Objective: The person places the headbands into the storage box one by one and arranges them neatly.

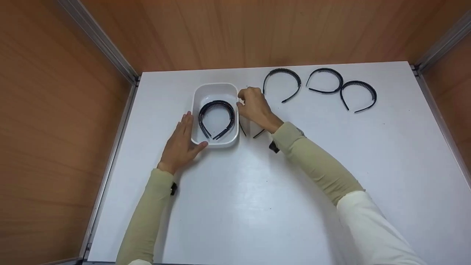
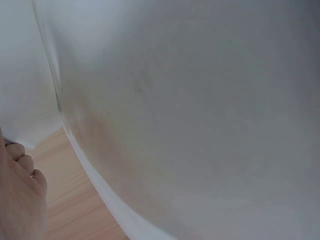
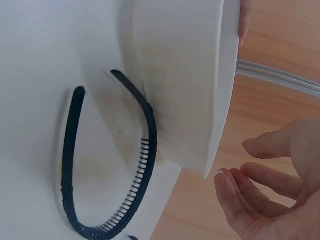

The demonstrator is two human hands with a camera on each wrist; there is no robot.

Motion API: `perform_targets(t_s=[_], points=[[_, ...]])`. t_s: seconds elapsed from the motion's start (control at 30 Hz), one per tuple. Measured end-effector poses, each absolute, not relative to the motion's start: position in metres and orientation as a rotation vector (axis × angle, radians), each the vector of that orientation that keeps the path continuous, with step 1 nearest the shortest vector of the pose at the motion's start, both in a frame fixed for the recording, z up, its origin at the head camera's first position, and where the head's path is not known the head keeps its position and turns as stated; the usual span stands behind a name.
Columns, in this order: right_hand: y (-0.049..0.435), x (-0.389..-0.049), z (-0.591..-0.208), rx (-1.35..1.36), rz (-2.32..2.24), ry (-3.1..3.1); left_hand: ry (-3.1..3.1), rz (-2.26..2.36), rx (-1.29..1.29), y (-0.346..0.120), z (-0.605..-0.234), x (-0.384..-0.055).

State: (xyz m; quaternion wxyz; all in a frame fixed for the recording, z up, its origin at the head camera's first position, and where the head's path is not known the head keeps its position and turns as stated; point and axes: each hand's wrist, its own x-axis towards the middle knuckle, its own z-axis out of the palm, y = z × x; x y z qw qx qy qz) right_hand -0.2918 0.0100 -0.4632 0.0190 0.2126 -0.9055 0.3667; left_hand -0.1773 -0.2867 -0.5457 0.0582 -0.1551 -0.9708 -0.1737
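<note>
A white rectangular container (image 1: 215, 92) stands on the table with black toothed headbands (image 1: 216, 102) stacked inside, their open ends toward me. My left hand (image 1: 179, 145) lies along the container's left side, fingers straight and thumb at the near corner. Over the right rim hovers my right hand (image 1: 254, 106), its fingers loosely bent. The right wrist view shows this hand (image 3: 272, 185) with a gap between thumb and fingertips and nothing held. Below it, another black headband (image 3: 150, 135) lies on the table beside the container wall; in the head view the hand partly covers it.
Farther right on the white table (image 1: 235, 206) lie three more black headbands: one (image 1: 282, 70) near the back edge, then two touching each other, one (image 1: 327, 70) and one (image 1: 358, 82). Wood-patterned panels (image 1: 257, 33) enclose the back and sides.
</note>
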Motion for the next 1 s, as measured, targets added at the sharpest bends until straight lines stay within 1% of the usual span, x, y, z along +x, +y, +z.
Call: perform_targets(t_s=[0.63,1.0], points=[[0.058,-0.297,-0.473,0.561,1.164,-2.817,-2.938,-0.546,-0.468,-0.288,-0.546,-0.177],[0.08,-0.3,-0.49,0.513,1.165,-2.839,-2.9,-0.533,-0.488,-0.287,-0.547,-0.177]])
